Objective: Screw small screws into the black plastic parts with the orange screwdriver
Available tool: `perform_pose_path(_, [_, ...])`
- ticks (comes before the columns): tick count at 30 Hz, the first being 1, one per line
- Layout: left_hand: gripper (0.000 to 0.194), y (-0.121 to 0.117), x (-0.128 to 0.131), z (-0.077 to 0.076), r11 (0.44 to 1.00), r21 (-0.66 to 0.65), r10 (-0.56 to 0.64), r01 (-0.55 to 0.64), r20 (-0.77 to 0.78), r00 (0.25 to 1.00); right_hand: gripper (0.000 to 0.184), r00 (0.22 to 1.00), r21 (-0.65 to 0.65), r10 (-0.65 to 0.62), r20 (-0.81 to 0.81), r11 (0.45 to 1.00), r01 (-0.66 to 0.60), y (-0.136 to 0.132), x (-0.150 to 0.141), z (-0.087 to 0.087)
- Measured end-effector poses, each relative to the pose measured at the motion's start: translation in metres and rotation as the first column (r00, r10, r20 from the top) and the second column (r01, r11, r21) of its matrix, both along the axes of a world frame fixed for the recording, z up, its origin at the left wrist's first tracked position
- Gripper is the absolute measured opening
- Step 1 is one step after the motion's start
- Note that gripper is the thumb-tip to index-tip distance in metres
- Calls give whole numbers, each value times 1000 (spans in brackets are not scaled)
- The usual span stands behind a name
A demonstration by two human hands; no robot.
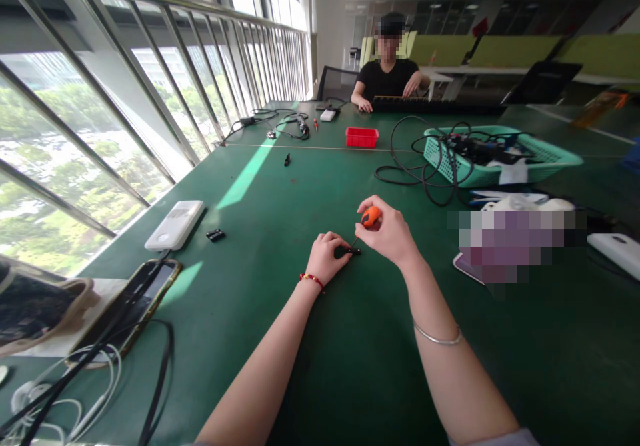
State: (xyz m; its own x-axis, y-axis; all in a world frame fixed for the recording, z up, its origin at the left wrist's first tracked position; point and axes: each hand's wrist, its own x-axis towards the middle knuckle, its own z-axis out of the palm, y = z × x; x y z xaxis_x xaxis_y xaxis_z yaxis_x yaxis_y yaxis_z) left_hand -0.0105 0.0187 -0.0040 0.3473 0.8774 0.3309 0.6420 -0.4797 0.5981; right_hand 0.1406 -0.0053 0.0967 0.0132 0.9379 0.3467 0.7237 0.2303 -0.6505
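Note:
My right hand (387,229) is closed around the orange and black handle of a screwdriver (371,217). The thin shaft slants down to a small black part (355,251) on the green tabletop. Pinched between the fingers of my left hand (327,256) is that same part; its far end shows, while the rest is hidden by the fingers. Whether the screwdriver's tip sits in a screw is too small to tell. Off to the left lies another small black piece (215,235), and a further one (287,160) is farther back.
A red tray (362,138) stands toward the back. At the right is a green basket (530,166) of cables and devices, its black cord (400,178) looping onto the table. A white power bank (175,225) and a phone (145,306) lie left. Across the table sits a person (387,76).

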Motion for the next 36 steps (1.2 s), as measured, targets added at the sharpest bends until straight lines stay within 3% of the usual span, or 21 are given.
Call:
perform_pose_path(2, [10,0,0,0,1000,2,-1,1,0,1000,23,1000,-1,20,-11,1000,-20,0,1,0])
perform_pose_path(7, [11,0,0,0,1000,10,-1,1,0,1000,35,998,26,-64,10,998,63,1,0,0])
perform_pose_path(12, [11,0,0,1,1000,0,1,-1,0,1000,16,1000,37,17,-15,999,-17,0,-1,1])
perform_pose_path(15, [10,0,0,0,1000,4,-2,2,-13,1000,22,999,47,52,-9,998,-51,-1,-1,2])
perform_pose_path(20, [11,0,0,0,1000,5,0,0,-3,1000,37,997,53,-73,33,996,71,-1,-3,2])
perform_pose_path(25, [10,-1,1,2,1000,-3,1,-1,-1,1000,16,999,42,-32,44,999,30,-1,-1,3])
perform_pose_path(28, [10,0,1,2,1000,-3,-1,1,-10,1000,23,999,7,24,49,1000,-24,-2,-2,3])
perform_pose_path(32, [10,0,1,1,1000,3,-3,3,-12,1000,36,997,53,-50,66,998,47,-2,-5,1])
perform_pose_path(36, [11,-1,0,2,1000,-5,2,-2,-5,1000,30,995,53,-80,65,996,77,-1,-5,2])
